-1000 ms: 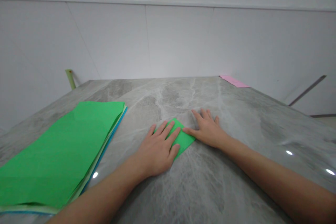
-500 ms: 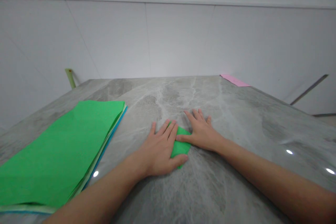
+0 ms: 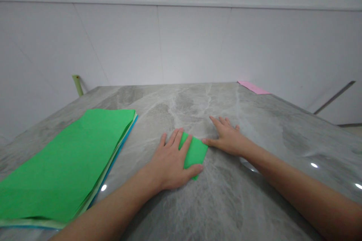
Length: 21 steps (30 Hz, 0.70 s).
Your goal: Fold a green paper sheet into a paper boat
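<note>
A small folded piece of green paper [image 3: 196,153] lies flat on the grey marbled table [image 3: 226,196]. My left hand [image 3: 173,160] rests over its left part with the fingers spread, the thumb along the near edge. Part of the paper is hidden under that palm. Just to the right, my right hand [image 3: 226,135] is open, its thumb tip at or very near the paper's upper right corner. Its other fingers point away over the tabletop.
On the left lies a stack of large paper sheets [image 3: 70,158], green on top, with pale and blue edges below. A pink paper [image 3: 253,87] sits at the far right edge. Behind the table is a white wall [image 3: 186,45]; a light green strip [image 3: 77,85] stands at the far left corner.
My right hand has slid right, its thumb coming off the middle of the green paper to the corner. More of the paper shows. My left hand has barely moved.
</note>
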### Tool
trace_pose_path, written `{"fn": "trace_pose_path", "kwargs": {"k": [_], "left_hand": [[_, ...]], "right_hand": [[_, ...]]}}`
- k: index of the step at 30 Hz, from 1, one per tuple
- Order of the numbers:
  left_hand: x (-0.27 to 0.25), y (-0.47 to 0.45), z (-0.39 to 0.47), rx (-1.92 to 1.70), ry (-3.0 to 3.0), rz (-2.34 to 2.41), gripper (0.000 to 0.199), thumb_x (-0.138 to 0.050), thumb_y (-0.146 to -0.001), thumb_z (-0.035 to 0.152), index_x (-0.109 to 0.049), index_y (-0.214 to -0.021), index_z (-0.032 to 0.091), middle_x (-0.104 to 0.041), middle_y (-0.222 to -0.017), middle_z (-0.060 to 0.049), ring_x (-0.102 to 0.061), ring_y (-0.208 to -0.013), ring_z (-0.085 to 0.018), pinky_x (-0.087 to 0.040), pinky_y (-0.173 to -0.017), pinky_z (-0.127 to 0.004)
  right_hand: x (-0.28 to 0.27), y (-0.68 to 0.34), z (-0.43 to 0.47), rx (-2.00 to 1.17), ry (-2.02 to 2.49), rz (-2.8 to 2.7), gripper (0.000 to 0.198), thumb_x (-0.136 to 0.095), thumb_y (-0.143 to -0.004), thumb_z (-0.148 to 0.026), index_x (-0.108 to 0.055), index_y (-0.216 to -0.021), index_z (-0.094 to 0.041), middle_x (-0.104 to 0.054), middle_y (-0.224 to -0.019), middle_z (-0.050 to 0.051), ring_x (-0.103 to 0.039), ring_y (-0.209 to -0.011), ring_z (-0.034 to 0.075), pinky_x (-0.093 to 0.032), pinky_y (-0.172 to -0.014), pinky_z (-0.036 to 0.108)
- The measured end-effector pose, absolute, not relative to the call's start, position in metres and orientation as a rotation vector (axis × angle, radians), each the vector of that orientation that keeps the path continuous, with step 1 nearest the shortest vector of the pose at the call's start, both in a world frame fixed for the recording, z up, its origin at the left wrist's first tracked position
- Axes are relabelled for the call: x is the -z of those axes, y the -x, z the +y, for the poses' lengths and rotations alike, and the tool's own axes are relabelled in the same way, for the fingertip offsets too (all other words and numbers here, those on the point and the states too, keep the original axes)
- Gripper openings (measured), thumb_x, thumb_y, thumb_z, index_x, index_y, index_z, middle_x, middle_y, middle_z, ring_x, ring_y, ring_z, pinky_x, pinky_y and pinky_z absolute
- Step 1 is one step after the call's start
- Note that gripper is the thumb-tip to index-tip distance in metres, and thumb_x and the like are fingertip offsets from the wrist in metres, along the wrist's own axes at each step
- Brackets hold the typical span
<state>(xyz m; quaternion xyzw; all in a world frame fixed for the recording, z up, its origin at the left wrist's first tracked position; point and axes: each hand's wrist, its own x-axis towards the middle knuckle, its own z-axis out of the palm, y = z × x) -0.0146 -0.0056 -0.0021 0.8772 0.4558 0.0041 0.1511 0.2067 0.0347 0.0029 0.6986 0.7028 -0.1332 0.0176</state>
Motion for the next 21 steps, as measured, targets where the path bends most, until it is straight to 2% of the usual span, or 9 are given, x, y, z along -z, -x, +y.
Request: {"fn": "trace_pose_path", "kwargs": {"k": [3,9,13,16,21], "left_hand": [[0.001,0.015,-0.006,-0.032,-2.510,1.276,0.078,-0.028,-0.088,0.073,-0.021,-0.151,0.029,-0.012,-0.159,-0.016,-0.005,-0.146,-0.036,-0.010,-0.111,-0.064],[-0.001,0.015,-0.007,-0.031,-2.527,1.227,0.074,-0.027,-0.088,0.073,-0.016,-0.151,0.035,-0.012,-0.158,-0.018,-0.004,-0.145,-0.039,-0.012,-0.108,-0.068],[-0.001,0.015,-0.007,-0.036,-2.534,1.249,0.076,-0.027,-0.089,0.072,-0.018,-0.152,0.031,-0.013,-0.158,-0.020,-0.006,-0.145,-0.038,-0.011,-0.109,-0.067],[0.000,0.013,-0.007,-0.034,-2.516,1.277,0.069,-0.023,-0.093,0.067,-0.023,-0.151,0.029,-0.014,-0.158,-0.018,-0.006,-0.145,-0.037,-0.012,-0.110,-0.065],[0.002,0.014,-0.007,-0.051,-2.524,1.301,0.055,-0.021,-0.099,0.051,-0.027,-0.150,0.030,-0.016,-0.158,-0.014,-0.007,-0.146,-0.035,-0.013,-0.110,-0.065]], "right_hand": [[-0.007,-0.207,0.033,0.447,-2.157,2.177,0.098,-0.061,-0.078,-0.057,-0.015,-0.153,-0.014,-0.015,-0.156,0.025,-0.008,-0.143,0.045,-0.017,-0.106,0.070],[0.003,-0.199,0.033,0.421,-2.210,2.223,0.091,-0.056,-0.080,-0.061,-0.024,-0.151,-0.012,-0.023,-0.154,0.024,-0.015,-0.142,0.045,-0.019,-0.106,0.069],[0.006,-0.198,0.035,0.360,-2.178,2.251,0.091,-0.053,-0.082,-0.063,-0.023,-0.151,-0.013,-0.021,-0.154,0.026,-0.012,-0.142,0.046,-0.018,-0.105,0.070],[0.002,-0.205,0.036,0.358,-2.100,2.251,0.096,-0.056,-0.080,-0.064,-0.016,-0.153,-0.015,-0.014,-0.155,0.027,-0.005,-0.142,0.046,-0.014,-0.106,0.071],[-0.007,-0.219,0.032,0.420,-2.003,2.248,0.099,-0.067,-0.076,-0.052,-0.016,-0.153,-0.015,-0.009,-0.156,0.026,0.001,-0.142,0.046,-0.012,-0.106,0.070]]}}
